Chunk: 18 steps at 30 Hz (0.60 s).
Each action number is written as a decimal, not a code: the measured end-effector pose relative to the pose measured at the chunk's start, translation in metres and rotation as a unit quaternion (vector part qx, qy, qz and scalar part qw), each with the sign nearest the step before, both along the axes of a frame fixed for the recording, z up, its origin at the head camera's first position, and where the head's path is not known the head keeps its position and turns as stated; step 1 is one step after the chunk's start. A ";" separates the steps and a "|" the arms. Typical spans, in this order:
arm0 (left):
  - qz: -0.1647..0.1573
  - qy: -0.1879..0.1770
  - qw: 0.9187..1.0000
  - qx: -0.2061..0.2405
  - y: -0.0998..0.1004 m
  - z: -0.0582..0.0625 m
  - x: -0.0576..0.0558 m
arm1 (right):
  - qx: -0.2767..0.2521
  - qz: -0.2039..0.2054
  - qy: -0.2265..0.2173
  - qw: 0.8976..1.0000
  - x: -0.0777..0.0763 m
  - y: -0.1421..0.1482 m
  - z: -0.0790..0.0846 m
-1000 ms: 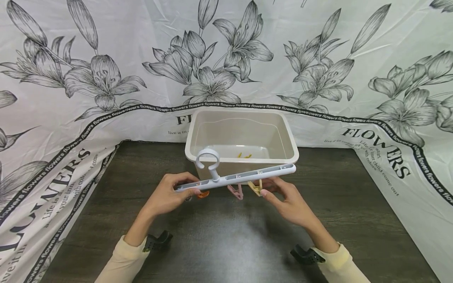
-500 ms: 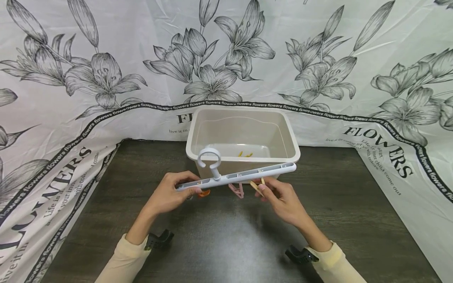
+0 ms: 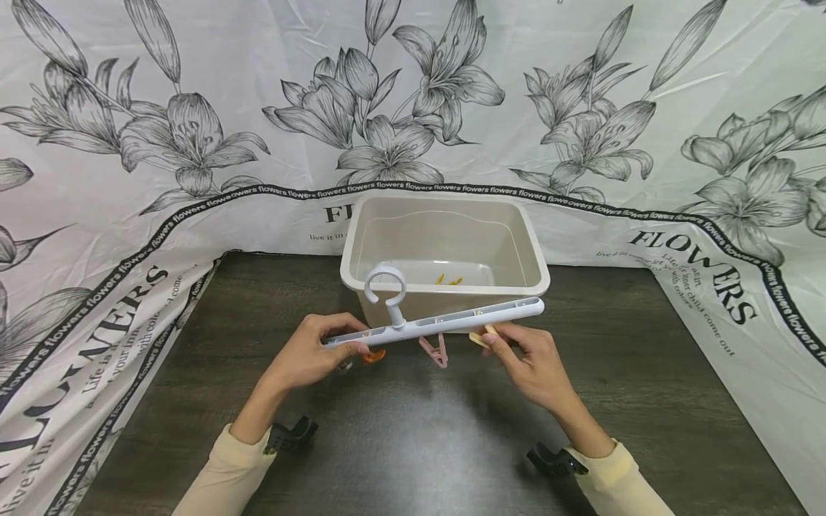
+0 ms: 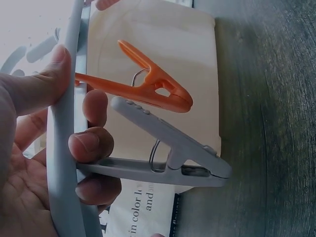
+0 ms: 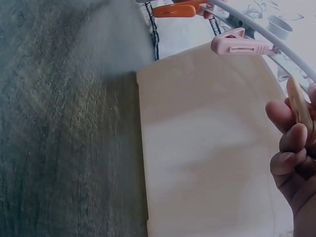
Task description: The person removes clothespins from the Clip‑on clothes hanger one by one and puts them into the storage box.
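Note:
My left hand [image 3: 316, 352] grips the left end of a pale grey-blue clip hanger [image 3: 464, 317], held tilted with its right end higher. Below the bar hang an orange clip [image 4: 153, 84], a grey clip [image 4: 177, 158] beside my left fingers, and a pink clip [image 5: 242, 44] nearer the middle. In my right hand [image 3: 532, 362] a pale yellow clip [image 3: 480, 338] is pinched between thumb and fingers, just under the bar's right half. Fingers hide much of that clip, and whether it touches the bar I cannot tell.
Behind the hanger stands a beige plastic bin [image 3: 445, 290] with small yellow pieces [image 3: 448, 281] on its floor. A dark wooden table [image 3: 413, 437] lies under everything. Flower-printed cloth [image 3: 581, 129] covers the wall behind and the sides.
The yellow clip has turned in my right hand and shifted slightly right along the bar. My left hand keeps its grip, and the hanger has barely moved.

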<state>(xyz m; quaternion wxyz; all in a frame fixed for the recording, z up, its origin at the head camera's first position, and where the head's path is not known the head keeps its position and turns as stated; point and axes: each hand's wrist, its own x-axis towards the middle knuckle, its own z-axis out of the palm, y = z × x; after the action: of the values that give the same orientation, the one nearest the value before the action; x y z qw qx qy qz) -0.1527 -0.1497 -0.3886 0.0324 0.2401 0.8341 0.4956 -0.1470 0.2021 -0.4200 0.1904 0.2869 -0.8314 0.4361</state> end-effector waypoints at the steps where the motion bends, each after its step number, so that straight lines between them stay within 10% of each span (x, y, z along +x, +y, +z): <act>1: -0.005 -0.001 1.000 0.002 0.000 0.001 0.000 | -0.002 -0.001 0.012 1.000 0.000 0.000 0.001; 18: -0.016 -0.009 1.000 0.012 -0.009 -0.027 -0.013 | -0.069 0.026 0.111 0.991 0.003 -0.011 0.020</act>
<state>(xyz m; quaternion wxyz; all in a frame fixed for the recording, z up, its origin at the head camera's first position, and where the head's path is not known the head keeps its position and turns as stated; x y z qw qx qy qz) -0.1659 -0.1590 -0.4153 0.0448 0.2494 0.8238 0.5070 -0.1439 0.1915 -0.3996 0.2892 0.3408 -0.7656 0.4627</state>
